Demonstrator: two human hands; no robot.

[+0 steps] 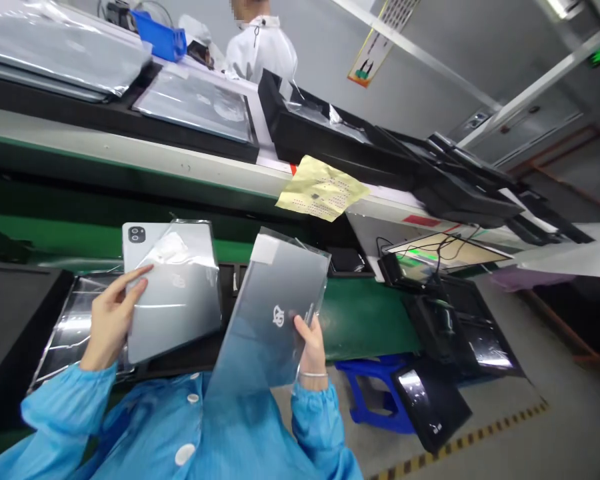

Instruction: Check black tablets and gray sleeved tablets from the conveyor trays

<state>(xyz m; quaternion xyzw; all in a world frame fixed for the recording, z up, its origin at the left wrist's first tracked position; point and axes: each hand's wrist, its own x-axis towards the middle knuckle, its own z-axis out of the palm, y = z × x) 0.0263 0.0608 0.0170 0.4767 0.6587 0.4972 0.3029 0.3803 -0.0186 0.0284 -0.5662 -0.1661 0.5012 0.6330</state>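
At the near edge of the green bench (365,320), the partly curled left hand (109,317) touches the left side of the silver tablet (175,317) (whether it grips cannot be told), while the closed right hand (311,343) clamps the logo-marked panel (264,313).

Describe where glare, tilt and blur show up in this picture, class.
Head view: pale glare streaks cross the clear film on the silver tablet in the left hand; head view: a bright reflection sits on the black panel at lower right; head view: the shelf slants down rightward; head view: the ceiling lamp looks smeared.
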